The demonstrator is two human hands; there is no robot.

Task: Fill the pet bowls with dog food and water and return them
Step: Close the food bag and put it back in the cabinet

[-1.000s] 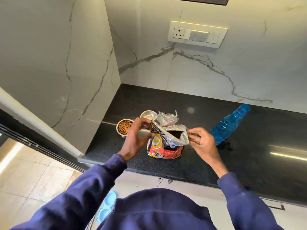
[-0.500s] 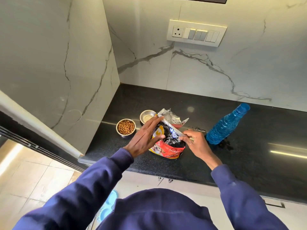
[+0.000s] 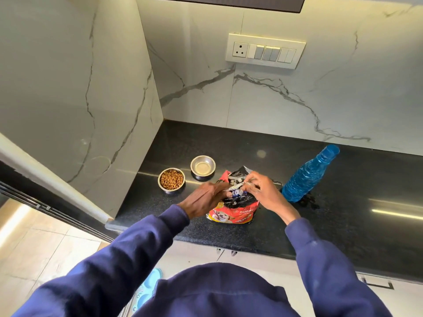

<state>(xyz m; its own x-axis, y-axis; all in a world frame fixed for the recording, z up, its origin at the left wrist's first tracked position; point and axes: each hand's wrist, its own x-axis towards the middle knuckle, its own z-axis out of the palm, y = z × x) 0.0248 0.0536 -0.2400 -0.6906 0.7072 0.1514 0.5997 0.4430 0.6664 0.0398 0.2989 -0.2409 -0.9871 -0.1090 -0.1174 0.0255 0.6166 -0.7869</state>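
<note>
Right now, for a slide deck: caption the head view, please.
Left hand and right hand pinch the dog food bag at its top, beside kibble bowl, second bowl, blue bottle.

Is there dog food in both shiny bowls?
No, only the nearer bowl holds kibble; the farther bowl has no kibble in it.

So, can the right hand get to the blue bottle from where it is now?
Probably yes. The blue bottle stands just right of the right hand, nothing between them; but that hand pinches the food bag and must let go first.
</note>
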